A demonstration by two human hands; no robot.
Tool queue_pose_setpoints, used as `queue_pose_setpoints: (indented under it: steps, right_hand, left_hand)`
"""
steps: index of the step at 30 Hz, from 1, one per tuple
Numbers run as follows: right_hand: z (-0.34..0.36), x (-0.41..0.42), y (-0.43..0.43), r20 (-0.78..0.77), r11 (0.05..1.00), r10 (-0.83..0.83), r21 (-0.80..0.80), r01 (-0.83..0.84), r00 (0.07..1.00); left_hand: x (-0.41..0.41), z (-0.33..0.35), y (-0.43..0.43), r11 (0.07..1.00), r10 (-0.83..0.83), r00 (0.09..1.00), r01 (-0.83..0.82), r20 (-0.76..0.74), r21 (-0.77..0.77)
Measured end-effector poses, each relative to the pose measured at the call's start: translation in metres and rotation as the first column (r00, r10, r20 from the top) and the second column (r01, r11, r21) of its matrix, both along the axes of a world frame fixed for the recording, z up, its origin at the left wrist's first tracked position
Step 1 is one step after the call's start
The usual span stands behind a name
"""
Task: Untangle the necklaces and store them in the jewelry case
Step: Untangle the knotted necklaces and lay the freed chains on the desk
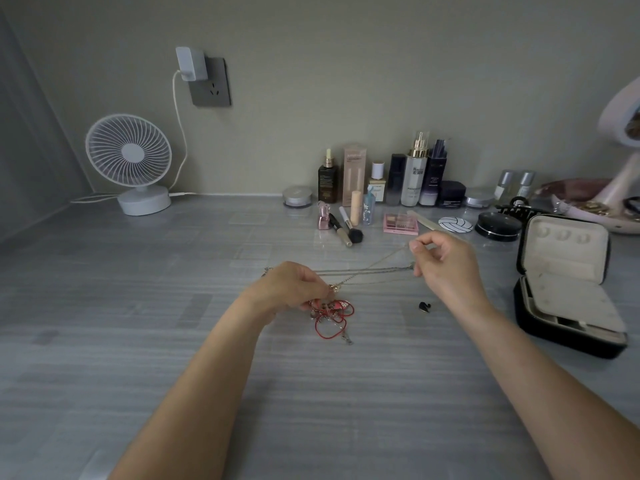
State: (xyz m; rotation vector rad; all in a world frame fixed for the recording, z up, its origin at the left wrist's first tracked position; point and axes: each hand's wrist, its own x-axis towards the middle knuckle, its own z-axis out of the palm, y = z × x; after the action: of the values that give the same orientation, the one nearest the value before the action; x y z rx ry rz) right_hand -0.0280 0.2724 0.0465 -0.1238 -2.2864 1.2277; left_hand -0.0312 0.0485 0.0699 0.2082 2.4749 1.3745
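Dim, flat, greyish light, its source not to be told; the table [138,306] carries only faint, soft shadows. The wide lens bends the wall corner [52,116] left of the fan [129,150]; far right of it, the jewelry case [564,251] looks slightly smeared.

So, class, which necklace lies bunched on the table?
The red cord necklace, heaped by the left hand; the silver chains stretch across to the right hand.

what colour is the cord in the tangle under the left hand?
Red cord, clearest in the head view.
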Motion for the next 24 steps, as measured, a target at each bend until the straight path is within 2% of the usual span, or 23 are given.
queue_pose_setpoints:
  steps: [9,13,14,16,18,19,21,24]
  right_hand:
    - [-0.004,0.001,-0.009,0.117,0.993,0.093,0.058,-0.100,0.989]
    - [0.000,0.003,-0.011,0.068,0.993,0.088,0.071,-0.093,0.994]
    - [0.002,0.004,-0.012,0.060,0.994,0.102,0.029,-0.104,0.993]
    - [0.009,0.006,-0.015,0.067,0.963,0.191,-0.205,-0.174,0.979]
    - [0.015,0.010,-0.017,0.092,0.856,0.301,-0.465,-0.226,0.949]
    - [0.017,0.011,-0.017,0.121,0.831,0.333,-0.507,-0.230,0.935]
    - [0.018,0.012,-0.016,0.188,0.851,0.360,-0.467,-0.239,0.914]
    - [0.018,0.012,-0.015,0.200,0.881,0.333,-0.415,-0.228,0.921]
  left_hand:
    - [-0.003,-0.002,-0.001,0.999,-0.022,1.000,0.023,-0.018,0.047]
    - [-0.006,-0.008,-0.003,0.998,-0.032,0.999,0.031,-0.019,-0.047]
    - [-0.007,-0.009,-0.003,0.996,-0.037,0.999,0.035,-0.020,-0.086]
    - [-0.008,-0.011,-0.003,0.991,-0.038,0.999,0.035,-0.015,-0.132]
    - [-0.009,-0.011,-0.004,0.990,-0.031,1.000,0.030,-0.006,-0.140]
    - [-0.009,-0.011,-0.004,0.990,-0.028,1.000,0.026,-0.006,-0.140]
    - [-0.011,-0.011,-0.004,0.989,-0.021,1.000,0.019,-0.014,-0.146]
    - [-0.012,-0.012,-0.004,0.986,-0.017,1.000,0.015,-0.010,-0.164]
